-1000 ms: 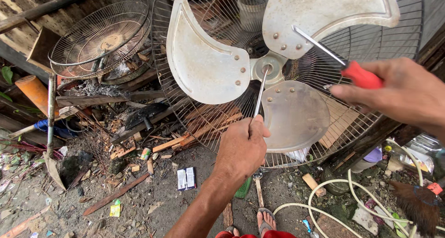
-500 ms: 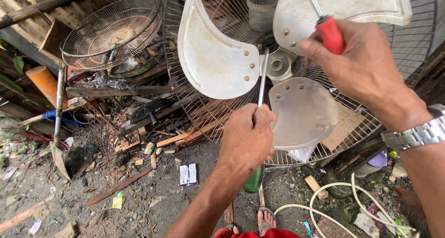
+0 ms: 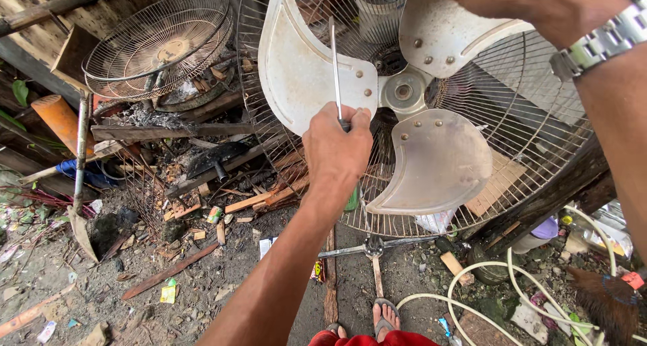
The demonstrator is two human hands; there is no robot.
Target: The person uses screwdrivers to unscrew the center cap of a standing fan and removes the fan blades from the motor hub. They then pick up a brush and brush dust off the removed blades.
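Observation:
A large metal fan stands in front of me with three pale blades around a hub [image 3: 403, 92], backed by a round wire guard [image 3: 539, 123]. My left hand [image 3: 335, 147] is closed around a screwdriver. Its thin steel shaft [image 3: 334, 63] points up across the left blade [image 3: 296, 69], and a bit of green handle [image 3: 352, 199] shows below my fist. My right hand [image 3: 539, 2] is raised over the upper blade [image 3: 445, 42] at the top edge. Its fingers are cut off by the frame, and a steel wristwatch [image 3: 600, 39] sits on the wrist.
A second wire fan guard [image 3: 158, 46] leans on a heap of scrap wood and metal at the left, beside an orange pipe [image 3: 57, 117]. A white hose [image 3: 472, 275] coils on the dirt at the right. My sandalled foot [image 3: 385, 315] stands near a metal cross bracket [image 3: 371, 247].
My left hand has swung the screwdriver shaft from the hub over to the left blade. My right hand has risen to the top edge, and the red-handled screwdriver it held is out of sight.

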